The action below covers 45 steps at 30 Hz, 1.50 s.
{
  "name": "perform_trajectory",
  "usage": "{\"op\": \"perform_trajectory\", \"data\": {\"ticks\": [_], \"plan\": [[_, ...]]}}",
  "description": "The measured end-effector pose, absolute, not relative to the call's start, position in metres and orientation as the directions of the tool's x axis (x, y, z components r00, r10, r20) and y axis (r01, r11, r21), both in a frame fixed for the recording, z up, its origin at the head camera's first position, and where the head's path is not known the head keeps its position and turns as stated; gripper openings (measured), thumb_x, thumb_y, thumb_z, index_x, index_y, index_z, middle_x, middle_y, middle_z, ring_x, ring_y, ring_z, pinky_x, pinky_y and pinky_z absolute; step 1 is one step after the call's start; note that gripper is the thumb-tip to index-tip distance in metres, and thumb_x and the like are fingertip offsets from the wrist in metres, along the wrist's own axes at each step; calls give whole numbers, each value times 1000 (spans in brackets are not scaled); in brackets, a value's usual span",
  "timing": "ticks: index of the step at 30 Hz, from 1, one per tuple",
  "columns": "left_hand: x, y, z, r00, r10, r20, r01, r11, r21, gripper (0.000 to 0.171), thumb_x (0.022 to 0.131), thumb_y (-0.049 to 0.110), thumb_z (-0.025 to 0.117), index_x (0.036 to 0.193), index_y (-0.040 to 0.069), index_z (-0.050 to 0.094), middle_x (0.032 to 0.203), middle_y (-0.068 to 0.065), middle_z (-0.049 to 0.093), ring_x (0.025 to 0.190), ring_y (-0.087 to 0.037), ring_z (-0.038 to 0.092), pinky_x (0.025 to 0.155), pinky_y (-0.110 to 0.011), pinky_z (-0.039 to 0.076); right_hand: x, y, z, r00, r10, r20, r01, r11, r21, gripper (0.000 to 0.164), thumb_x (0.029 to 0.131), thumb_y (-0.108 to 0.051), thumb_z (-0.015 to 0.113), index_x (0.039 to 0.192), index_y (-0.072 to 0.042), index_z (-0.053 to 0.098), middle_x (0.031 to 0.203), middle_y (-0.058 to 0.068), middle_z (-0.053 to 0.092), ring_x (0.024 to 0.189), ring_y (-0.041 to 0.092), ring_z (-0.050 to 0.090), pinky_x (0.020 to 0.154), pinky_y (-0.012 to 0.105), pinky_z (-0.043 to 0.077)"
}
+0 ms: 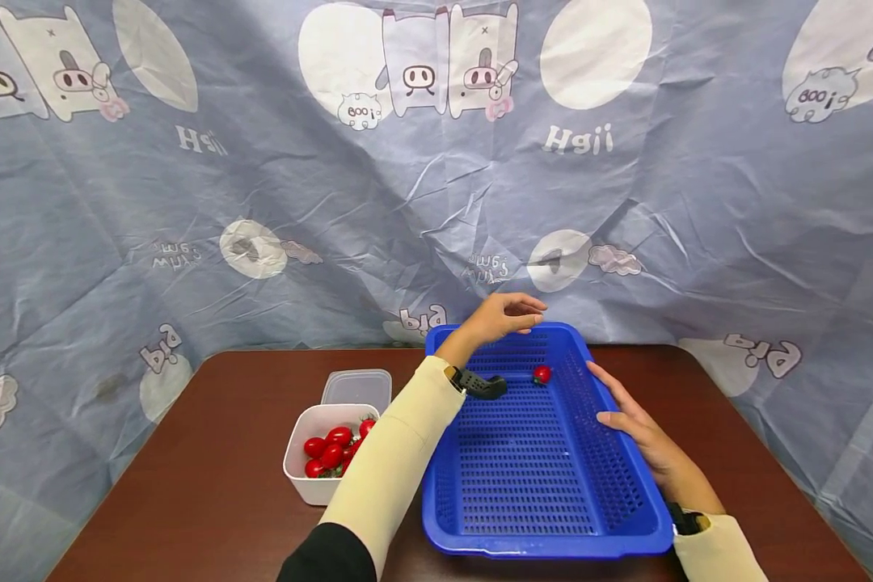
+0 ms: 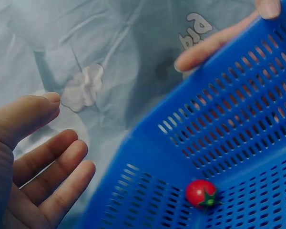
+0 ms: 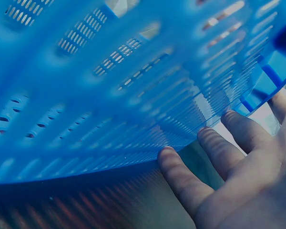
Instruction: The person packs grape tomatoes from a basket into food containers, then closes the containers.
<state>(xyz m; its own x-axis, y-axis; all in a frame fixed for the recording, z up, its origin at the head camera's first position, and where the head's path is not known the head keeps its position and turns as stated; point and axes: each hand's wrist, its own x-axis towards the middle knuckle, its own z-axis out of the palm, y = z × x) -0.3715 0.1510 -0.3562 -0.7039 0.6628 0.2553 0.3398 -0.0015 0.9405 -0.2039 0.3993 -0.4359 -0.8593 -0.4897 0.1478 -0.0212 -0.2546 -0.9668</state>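
A blue perforated plastic basket [image 1: 524,453] stands on the table, with one small red tomato [image 1: 541,374] lying in its far part, by the right wall. Over the basket's far rim my left hand [image 1: 505,318] hovers with loosely bent, parted fingers; the left wrist view shows nothing between its thumb and fingers. My right hand [image 1: 647,440] holds the basket's right side, its thumb on the rim. From the right wrist view, fingertips [image 3: 167,155] press against the outer wall. Left of the basket, a white container [image 1: 311,485] holds several red tomatoes [image 1: 332,455], partly hidden by the left sleeve.
A translucent lid [image 1: 356,388] lies behind the white container. All of this is on a dark brown table [image 1: 211,461]. Directly behind the table hangs a grey-blue printed cloth [image 1: 364,210].
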Motion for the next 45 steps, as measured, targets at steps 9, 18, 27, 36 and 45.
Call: {"op": "perform_trajectory", "data": {"ticks": [9, 18, 27, 36, 45], "plan": [[-374, 154, -383, -739, 652, 167, 271, 61, 961, 34, 92, 11, 65, 123, -2, 62, 116, -14, 66, 107, -27, 63, 90, -42, 50, -208, 394, -439, -843, -510, 171, -18, -292, -956, 71, 98, 3, 32, 156, -24, 0, 155, 18, 5, 128, 36, 43, 89, 61, 45], [-369, 165, -395, -687, 721, 88, 439, 317, 841, 38, 90, 22, 69, 125, 6, 64, 119, -8, 67, 104, -8, 61, 88, -24, 48, -206, 398, -440, -833, -523, 182, -15, -307, -952, 71, 99, 3, 31, 156, -24, -2, 155, 15, 8, 128, 33, 44, 89, 59, 45], [-367, 175, -404, -659, 752, 15, 560, 477, 678, 38, 90, 25, 69, 126, 12, 65, 124, 0, 65, 112, -9, 58, 90, -19, 43, -207, 402, -437, -835, -519, 183, -16, -309, -951, 71, 99, 2, 31, 156, -26, -1, 155, 14, 8, 129, 34, 44, 89, 61, 44], [-367, 177, -412, -650, 759, -23, 601, 533, 595, 33, 89, 22, 71, 121, 15, 69, 113, 5, 70, 102, -3, 61, 89, -16, 42, -208, 401, -435, -852, -504, 142, -14, -249, -969, 72, 99, 1, 33, 156, -26, 0, 154, 17, 3, 128, 37, 43, 89, 63, 43], [-364, 180, -416, -652, 756, -55, 655, 599, 460, 33, 88, 27, 71, 121, 27, 70, 126, 9, 63, 128, -12, 46, 107, -25, 30, -207, 400, -435, -859, -491, 145, -28, -237, -971, 71, 98, 0, 34, 156, -26, 0, 155, 17, 3, 128, 36, 44, 87, 65, 42]]}}
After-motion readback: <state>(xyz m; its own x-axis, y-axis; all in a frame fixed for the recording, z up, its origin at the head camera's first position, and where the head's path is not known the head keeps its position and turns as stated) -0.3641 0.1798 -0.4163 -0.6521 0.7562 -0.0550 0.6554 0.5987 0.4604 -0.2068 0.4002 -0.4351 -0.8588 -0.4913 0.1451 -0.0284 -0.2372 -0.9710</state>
